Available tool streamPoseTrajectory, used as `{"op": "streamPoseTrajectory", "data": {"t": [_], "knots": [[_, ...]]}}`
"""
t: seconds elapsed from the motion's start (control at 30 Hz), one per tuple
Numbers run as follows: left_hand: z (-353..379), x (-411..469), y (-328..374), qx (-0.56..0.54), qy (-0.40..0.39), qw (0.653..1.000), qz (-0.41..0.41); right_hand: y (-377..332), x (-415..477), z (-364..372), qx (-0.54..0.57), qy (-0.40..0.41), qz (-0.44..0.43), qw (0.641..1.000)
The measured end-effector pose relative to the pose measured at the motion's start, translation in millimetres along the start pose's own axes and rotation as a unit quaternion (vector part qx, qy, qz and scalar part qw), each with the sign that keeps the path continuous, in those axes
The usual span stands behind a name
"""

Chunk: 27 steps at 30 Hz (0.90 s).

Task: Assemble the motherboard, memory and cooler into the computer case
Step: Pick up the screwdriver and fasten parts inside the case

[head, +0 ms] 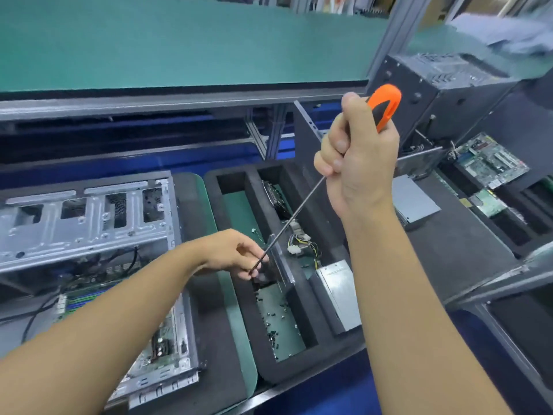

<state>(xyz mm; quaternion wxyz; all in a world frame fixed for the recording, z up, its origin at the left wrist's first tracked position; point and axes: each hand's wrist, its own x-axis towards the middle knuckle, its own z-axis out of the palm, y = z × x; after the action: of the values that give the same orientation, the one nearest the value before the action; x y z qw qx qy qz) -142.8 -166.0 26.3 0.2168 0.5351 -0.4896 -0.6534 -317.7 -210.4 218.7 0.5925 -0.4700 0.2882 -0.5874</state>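
My right hand [357, 163] grips the orange-and-black handle of a long screwdriver [384, 107], held high with the thin shaft slanting down to the left. My left hand [236, 253] pinches the shaft's tip just above the screw compartment of the black foam tray [236, 175]. Several small black screws [275, 322] lie loose on the green floor of that compartment. The open silver computer case [86, 217] lies on its side at the left, with the green motherboard [161, 345] inside it. Whether a screw sits on the tip is hidden by my fingers.
The tray also holds a power supply [341, 292] with its cable bundle [302, 244] and a dark part in the upper slot. A black case [443, 94] stands at the upper right. More circuit boards [490, 161] lie in trays at the far right. A green shelf [179, 40] spans above.
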Motion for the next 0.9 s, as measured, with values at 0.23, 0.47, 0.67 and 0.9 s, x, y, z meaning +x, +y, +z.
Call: {"op": "streamPoseTrajectory", "data": {"t": [0.23,0.47,0.67,0.9], "knots": [[-67,-128,-28,-0.219,0.18,0.956,0.078,-26,4,116,0.081,-0.061,-0.041,0.994],[-88,-218,-92,-0.364,0.274,0.882,0.119,9,-32,217,0.098,-0.102,-0.009,0.99],[-94,-257,-121,-0.462,0.304,0.822,0.136,25,-55,260,0.102,-0.111,-0.003,0.989],[-96,-272,-133,-0.467,0.29,0.82,0.161,34,-70,277,0.089,-0.126,-0.011,0.988]]}}
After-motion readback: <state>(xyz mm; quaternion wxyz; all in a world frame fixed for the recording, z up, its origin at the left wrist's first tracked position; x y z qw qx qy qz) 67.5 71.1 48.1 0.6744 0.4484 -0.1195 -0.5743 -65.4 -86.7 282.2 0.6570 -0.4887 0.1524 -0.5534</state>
